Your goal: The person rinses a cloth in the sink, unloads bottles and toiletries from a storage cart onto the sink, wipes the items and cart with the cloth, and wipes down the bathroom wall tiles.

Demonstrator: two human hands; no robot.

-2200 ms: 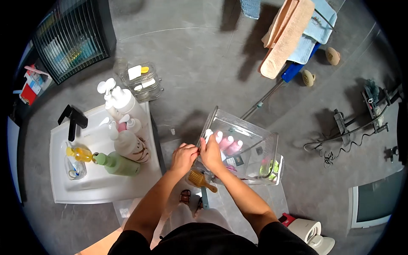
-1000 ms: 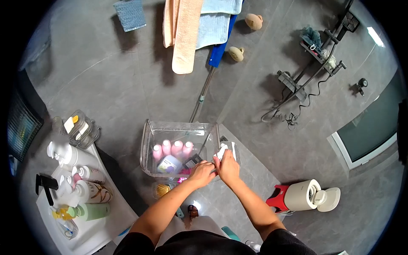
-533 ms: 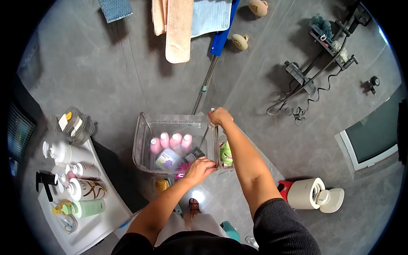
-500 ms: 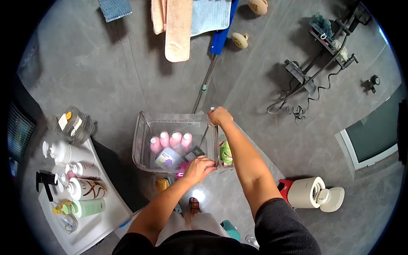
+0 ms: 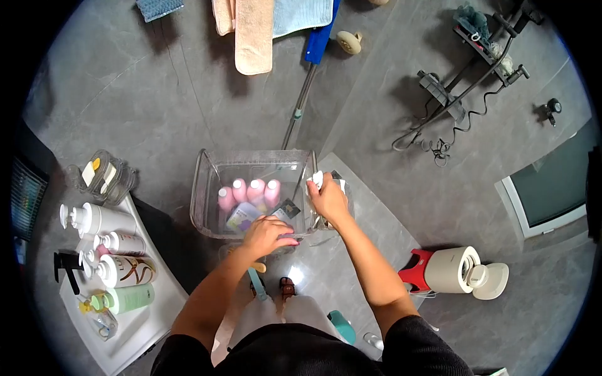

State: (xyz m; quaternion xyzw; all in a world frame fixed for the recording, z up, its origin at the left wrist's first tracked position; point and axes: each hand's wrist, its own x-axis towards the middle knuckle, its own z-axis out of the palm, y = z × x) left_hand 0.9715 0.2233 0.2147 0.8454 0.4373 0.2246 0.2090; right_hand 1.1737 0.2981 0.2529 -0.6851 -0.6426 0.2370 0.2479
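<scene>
A clear plastic bin (image 5: pixel 196 188) stands in front of me. Inside it are several pink bottles (image 5: pixel 256 190) with white caps, a pale pack with purple print (image 5: pixel 243 217) and a dark-and-white packet (image 5: pixel 286 212). My left hand (image 5: pixel 266 237) is curled over the near rim of the bin, thumb apart from the fingers. At the right side wall, my right hand (image 5: pixel 330 199) is closed around a crumpled white cloth or tissue (image 5: pixel 317 180). Beside that wall is a clear container (image 5: pixel 345 197), mostly covered by my right hand, its contents hard to make out.
On the left, a white counter (image 5: pixel 162 307) carries pump bottles (image 5: pixel 128 269) and a clear tub (image 5: pixel 106 178). Towels (image 5: pixel 254 37) hang ahead, near a mop pole (image 5: pixel 300 106). A garment steamer stand (image 5: pixel 445 100) is far right; a red-and-white appliance (image 5: pixel 448 271) stands nearer.
My right hand has moved from the bin's far right corner toward me along its side, with the white cloth showing more. My left hand has slid leftward along the near rim.
</scene>
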